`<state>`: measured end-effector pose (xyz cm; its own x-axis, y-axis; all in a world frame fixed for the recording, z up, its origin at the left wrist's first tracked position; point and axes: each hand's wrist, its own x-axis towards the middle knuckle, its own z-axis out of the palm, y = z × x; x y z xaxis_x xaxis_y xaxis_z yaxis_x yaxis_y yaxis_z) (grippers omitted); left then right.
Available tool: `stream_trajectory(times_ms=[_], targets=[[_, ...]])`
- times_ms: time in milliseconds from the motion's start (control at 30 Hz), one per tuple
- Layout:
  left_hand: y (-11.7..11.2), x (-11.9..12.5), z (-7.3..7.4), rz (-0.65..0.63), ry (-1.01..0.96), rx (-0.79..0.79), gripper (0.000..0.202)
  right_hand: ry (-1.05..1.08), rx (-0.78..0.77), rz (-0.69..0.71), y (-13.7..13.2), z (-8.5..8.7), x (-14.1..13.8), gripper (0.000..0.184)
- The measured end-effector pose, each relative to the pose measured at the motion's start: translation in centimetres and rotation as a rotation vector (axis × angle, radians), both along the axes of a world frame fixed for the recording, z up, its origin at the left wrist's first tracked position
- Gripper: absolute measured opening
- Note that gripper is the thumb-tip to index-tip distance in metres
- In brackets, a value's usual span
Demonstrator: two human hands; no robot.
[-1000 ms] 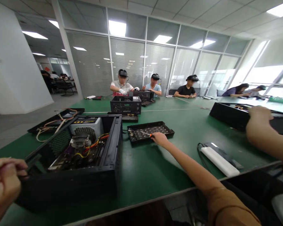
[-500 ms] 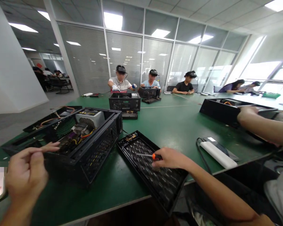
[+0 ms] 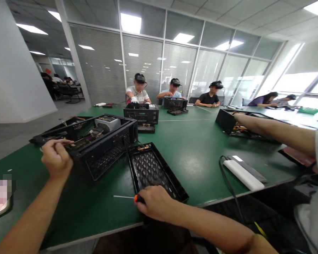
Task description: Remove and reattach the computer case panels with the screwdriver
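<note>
A black computer case lies on its side with its inside showing, including a silver power supply. My left hand is at the case's near left edge, thumb and fingers closed together; what they hold, if anything, is hidden. My right hand is wrapped round the orange and black handle of a screwdriver, whose shaft points left over the table. That hand is at the near edge of a black perforated front panel, which lies right of the case. Whether it touches the panel is unclear.
On the green table a white power bank with a black cable lies to the right. A phone sits at the left edge. Co-workers sit opposite with more cases; a neighbour's arm reaches into another case.
The case and the front panel have shifted away from me. My left hand has moved forward and right to the case edge; my right hand has come nearer and left with the screwdriver.
</note>
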<state>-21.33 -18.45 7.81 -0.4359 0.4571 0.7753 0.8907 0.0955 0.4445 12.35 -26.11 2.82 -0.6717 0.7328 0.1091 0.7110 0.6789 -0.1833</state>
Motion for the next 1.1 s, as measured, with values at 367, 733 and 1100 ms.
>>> stream_trajectory(times_ms=[367,733,1100], targets=[[-2.5,10.0,0.7,-0.788,0.492,0.035,0.022,0.806,-0.579,-0.221,8.8,3.9,8.7,0.028],[14.7,19.2,-4.0,-1.000,0.185,-0.562,0.023,0.711,-0.095,-0.189,17.6,6.2,10.7,0.019],[20.2,19.6,-6.5,-0.995,0.593,-0.622,0.019,0.646,0.015,-0.153,24.5,8.8,7.9,0.022]])
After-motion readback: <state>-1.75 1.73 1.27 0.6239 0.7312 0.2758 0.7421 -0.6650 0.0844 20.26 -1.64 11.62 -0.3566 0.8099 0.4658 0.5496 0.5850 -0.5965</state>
